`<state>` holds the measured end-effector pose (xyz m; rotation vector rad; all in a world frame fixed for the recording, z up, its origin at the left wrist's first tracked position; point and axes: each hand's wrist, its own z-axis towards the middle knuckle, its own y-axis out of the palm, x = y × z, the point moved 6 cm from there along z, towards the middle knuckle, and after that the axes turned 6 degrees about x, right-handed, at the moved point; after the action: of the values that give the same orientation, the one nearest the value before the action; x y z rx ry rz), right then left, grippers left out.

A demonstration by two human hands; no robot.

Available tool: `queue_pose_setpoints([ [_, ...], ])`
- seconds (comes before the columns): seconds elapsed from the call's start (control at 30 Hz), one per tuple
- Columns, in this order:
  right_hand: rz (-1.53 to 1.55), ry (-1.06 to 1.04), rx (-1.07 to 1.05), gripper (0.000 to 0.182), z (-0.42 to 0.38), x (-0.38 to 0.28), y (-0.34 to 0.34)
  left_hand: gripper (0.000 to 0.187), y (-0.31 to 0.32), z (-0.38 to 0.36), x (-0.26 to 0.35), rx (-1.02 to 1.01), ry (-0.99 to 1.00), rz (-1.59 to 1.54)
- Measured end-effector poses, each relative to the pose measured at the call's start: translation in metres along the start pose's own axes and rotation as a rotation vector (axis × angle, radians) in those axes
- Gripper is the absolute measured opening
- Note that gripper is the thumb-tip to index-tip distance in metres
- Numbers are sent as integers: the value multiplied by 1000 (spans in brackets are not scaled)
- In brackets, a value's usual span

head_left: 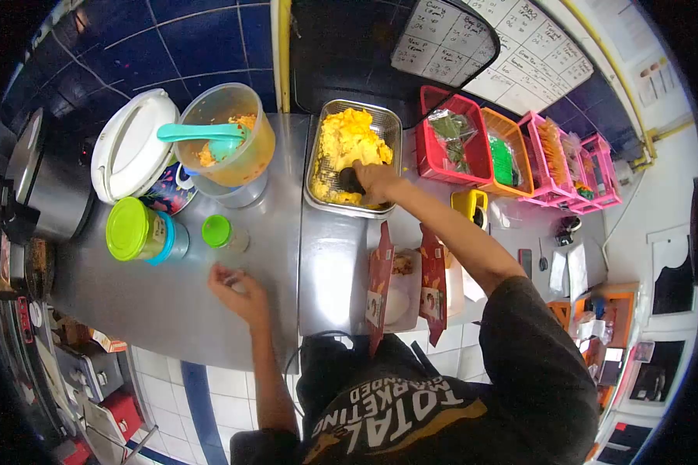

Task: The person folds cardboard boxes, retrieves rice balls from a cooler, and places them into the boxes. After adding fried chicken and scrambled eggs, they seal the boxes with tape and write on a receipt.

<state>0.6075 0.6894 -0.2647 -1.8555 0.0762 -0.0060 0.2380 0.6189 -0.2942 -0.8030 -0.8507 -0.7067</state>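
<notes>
My right hand (374,180) reaches into a metal tray (312,194) of yellow scrambled egg (352,133). Its fingers are closed on a dark utensil (351,180), whose kind is partly hidden by the hand and the egg. Over the steel counter, my left hand (240,292) is empty, its fingers loosely bent and apart. Just above it stands a small jar with a green lid (217,231). Below the tray, close to my body, are two open red-sided food boxes; the left box (378,291) shows white rice (396,305) and some brown food (403,265).
A clear tub (264,147) with a turquoise scoop (221,138) stands left, near a white-lidded container (128,147) and green-lidded tubs (130,229). Red (428,147), orange (522,159) and pink baskets (551,174) of packets line the right back. A dark panel (349,54) hangs behind the tray.
</notes>
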Motion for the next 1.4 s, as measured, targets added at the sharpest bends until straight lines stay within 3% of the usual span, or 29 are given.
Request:
queue_pose_setpoints([
  [0.07, -82, -22, -79, 68, 0, 1, 19, 49, 29, -18, 8, -123, -5, -94],
  [0.2, -122, -79, -66, 68, 0, -1, 25, 46, 83, -46, 63, -479, 27, -271],
  [0.23, -124, -74, -67, 68, 0, 2, 27, 46, 94, -52, 68, -482, 26, -276],
  [0.3, -144, -78, 8, 62, -1, 2, 26, 51, 124, -68, 63, -655, -215, -392],
  [0.33, -144, -83, 7, 62, -3, 1, 23, 51, 132, -70, 67, -650, -218, -389],
  [0.43, -96, -79, 154, 50, -6, 5, -1, 61, 157, -76, 78, -726, -369, -503],
  [0.5, -247, 6, 450, 45, 7, 15, -31, 68, 167, -76, 82, -684, -625, -588],
  [0.6, -285, 31, 625, 48, 45, 27, -45, 73, 183, -72, 94, -716, -679, -609],
  [0.7, -498, -44, 508, 51, 57, 22, -20, 75, 196, -70, 89, -719, -694, -615],
  [0.77, -487, -75, 440, 52, 54, 22, -12, 76, 201, -74, 82, -738, -702, -625],
  [0.83, -403, -146, 437, 48, 53, 23, -4, 58, 200, -72, 85, -691, -620, -651],
  [0.97, -392, -234, 383, 44, 45, 23, -3, 63, 203, -74, 82, -712, -649, -647],
  [1.07, -193, -204, 245, 43, 35, 11, 5, 69, 198, -71, 88, -713, -690, -614],
  [1.3, 11, -267, 210, 42, 14, -7, 15, 69, 194, -65, 99, -738, -735, -635],
  [1.4, 196, -234, 58, 39, 3, -29, 16, 70, 196, -66, 97, -742, -769, -641],
])
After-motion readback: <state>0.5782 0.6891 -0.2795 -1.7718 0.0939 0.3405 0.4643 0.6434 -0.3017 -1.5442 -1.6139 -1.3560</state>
